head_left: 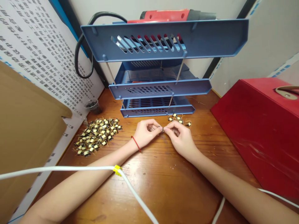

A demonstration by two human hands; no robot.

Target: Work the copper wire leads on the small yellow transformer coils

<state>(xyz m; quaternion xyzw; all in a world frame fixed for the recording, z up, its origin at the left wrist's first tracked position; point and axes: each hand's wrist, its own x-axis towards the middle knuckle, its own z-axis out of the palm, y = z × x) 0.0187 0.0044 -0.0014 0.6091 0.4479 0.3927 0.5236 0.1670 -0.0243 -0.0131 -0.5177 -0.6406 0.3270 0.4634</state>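
A person's left hand (146,134) and right hand (179,139) meet over the middle of a wooden counter (163,189), the fingers (154,125) of both pressed together in a pinch on a small item (162,130), too small and too hidden to identify. Just beyond the right hand lies a small cluster of wire-leaded transformers (178,119), at the foot of a blue three-tier slotted tray (210,40) at the counter's back edge. A much larger pile of the transformers (97,135) sits left of the hands, near the counter's left edge, with a small clear cup (93,106) behind it. A red string (136,143) circles the left wrist, and a white cable with a yellow clip (117,170) crosses the left forearm. A red-and-black power tool (163,15) and a black cable (80,53) rest behind the tray. A red case (259,130) occupies the counter's right side; a cardboard sheet (25,140) and a poster with Chinese text (46,56) stand at left.
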